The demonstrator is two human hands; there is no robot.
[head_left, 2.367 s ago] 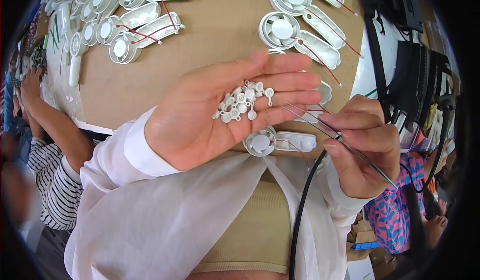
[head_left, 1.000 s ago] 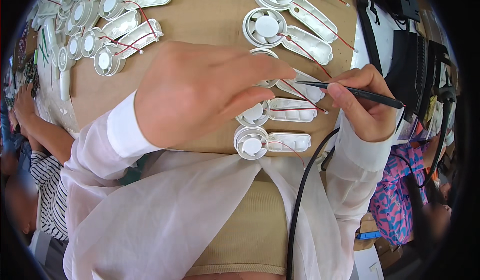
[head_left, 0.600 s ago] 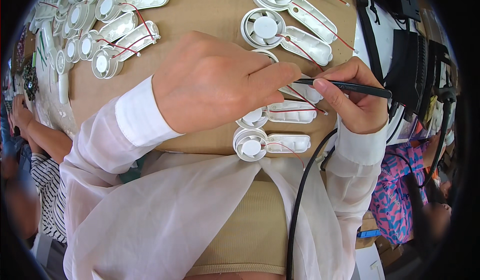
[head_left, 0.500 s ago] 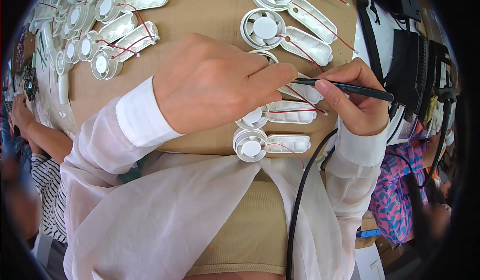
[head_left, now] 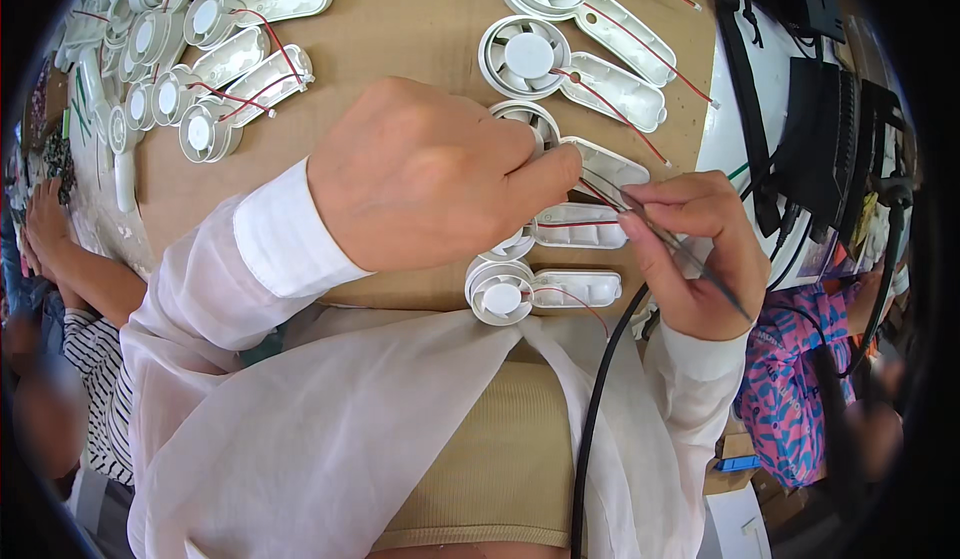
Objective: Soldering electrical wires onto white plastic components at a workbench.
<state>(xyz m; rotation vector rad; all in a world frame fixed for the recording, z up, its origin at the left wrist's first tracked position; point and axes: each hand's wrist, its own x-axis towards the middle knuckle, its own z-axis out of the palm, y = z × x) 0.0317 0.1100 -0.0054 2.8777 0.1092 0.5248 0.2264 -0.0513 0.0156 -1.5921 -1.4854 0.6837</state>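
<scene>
Left hand: we see our left hand (head_left: 425, 174) knuckles up over the middle of the tabletop (head_left: 400, 49), fingers curled shut and pinched down on a white fan shell (head_left: 590, 164); whatever lies in the palm is hidden from us.
Right hand: our right hand (head_left: 700, 249) grips slim dark tweezers (head_left: 690, 254), fingers closed round them, the tip touching the same shell just right of the left fingertips.
Fan shell: it lies right of centre, largely covered by the left hand; smooth white plastic, a round head and a long hollow handle.
Nearer shells: two more (head_left: 540, 289) lie just near of it, each with a thin red wire.
Far shells: others (head_left: 570, 64) lie farther off; a crowded row (head_left: 220, 79) fills the far left.
Tabletop: matte brown, like cardboard.
Cable: a black cable (head_left: 590, 429) runs down over the white sleeves.
Neighbour: a person's arm in a striped sleeve (head_left: 95, 359) is at the left edge.
</scene>
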